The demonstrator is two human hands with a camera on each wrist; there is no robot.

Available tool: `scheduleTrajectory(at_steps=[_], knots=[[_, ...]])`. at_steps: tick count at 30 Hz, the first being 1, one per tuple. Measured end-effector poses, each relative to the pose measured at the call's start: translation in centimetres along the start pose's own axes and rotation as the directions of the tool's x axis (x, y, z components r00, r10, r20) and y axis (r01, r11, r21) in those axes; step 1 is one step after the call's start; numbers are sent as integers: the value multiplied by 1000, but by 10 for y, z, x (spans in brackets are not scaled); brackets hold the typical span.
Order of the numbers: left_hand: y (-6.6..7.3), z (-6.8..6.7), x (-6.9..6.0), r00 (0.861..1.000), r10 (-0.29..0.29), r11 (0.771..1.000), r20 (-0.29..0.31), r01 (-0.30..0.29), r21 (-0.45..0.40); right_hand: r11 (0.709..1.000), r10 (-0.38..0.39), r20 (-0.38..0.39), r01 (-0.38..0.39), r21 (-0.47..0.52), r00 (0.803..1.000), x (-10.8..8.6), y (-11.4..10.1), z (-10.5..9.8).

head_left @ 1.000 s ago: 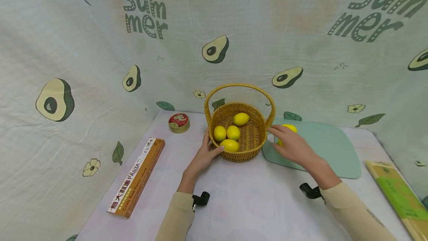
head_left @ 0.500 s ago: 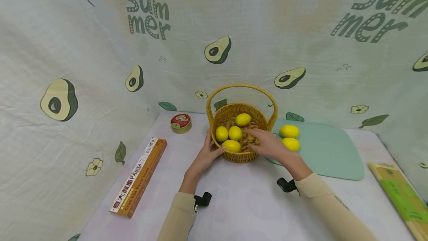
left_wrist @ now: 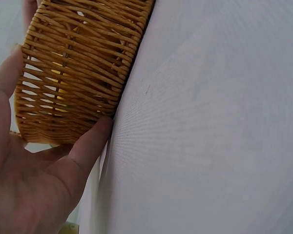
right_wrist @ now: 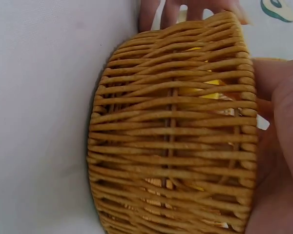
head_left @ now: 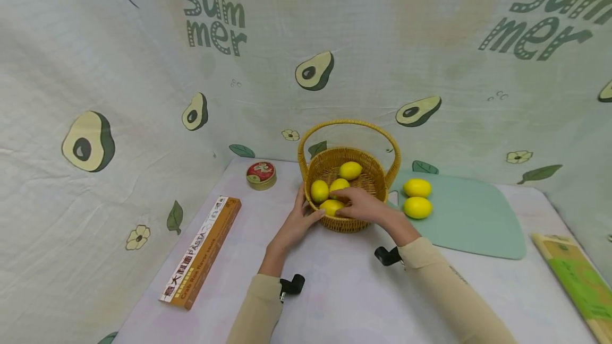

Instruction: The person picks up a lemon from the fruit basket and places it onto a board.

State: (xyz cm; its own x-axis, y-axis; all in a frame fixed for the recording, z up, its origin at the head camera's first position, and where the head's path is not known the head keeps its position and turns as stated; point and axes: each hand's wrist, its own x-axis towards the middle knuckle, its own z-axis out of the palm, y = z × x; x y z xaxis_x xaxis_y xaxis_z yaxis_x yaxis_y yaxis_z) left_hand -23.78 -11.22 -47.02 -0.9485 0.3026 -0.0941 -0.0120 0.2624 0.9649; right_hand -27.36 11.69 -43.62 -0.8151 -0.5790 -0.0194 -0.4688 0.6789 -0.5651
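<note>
A wicker basket with a tall handle stands upright at the table's back, several lemons inside. My left hand holds its left side, thumb at the rim; in the left wrist view the hand lies against the woven wall. Inside the basket, my right hand reaches over the front rim, its fingers at the front lemon and close to a second lemon. From the right wrist view, the basket wall hides the fingertips of the right hand, so its hold is unclear.
Right of the basket lies a green board bearing two lemons. A red-topped tin stands behind a pasta box on the left. At the right edge is a green and yellow packet.
From beside the board's lemons, my right hand has moved left into the basket and on to the lemons at its front left. My left hand stays on the basket.
</note>
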Motion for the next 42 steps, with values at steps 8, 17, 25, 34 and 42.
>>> scheduleTrajectory(at_steps=[8,17,25,34,42], knots=[[1,3,0,1000,16,1000,-13,-17,-21,998,28,43,-26,-58,999,11,-2,3],[-29,11,17,997,57,998,-49,-57,5,999,-16,6,17,-30,1000,10,-1,5],[-32,12,17,997,63,998,-53,-62,9,999,5,-16,-6,-33,1000,3,2,1],[-23,7,11,998,48,999,-50,-49,-21,997,75,-66,-76,-15,995,-6,-1,-6],[2,1,-1,1000,-15,1000,0,15,10,997,49,-146,-56,-45,988,-20,-3,-18]])
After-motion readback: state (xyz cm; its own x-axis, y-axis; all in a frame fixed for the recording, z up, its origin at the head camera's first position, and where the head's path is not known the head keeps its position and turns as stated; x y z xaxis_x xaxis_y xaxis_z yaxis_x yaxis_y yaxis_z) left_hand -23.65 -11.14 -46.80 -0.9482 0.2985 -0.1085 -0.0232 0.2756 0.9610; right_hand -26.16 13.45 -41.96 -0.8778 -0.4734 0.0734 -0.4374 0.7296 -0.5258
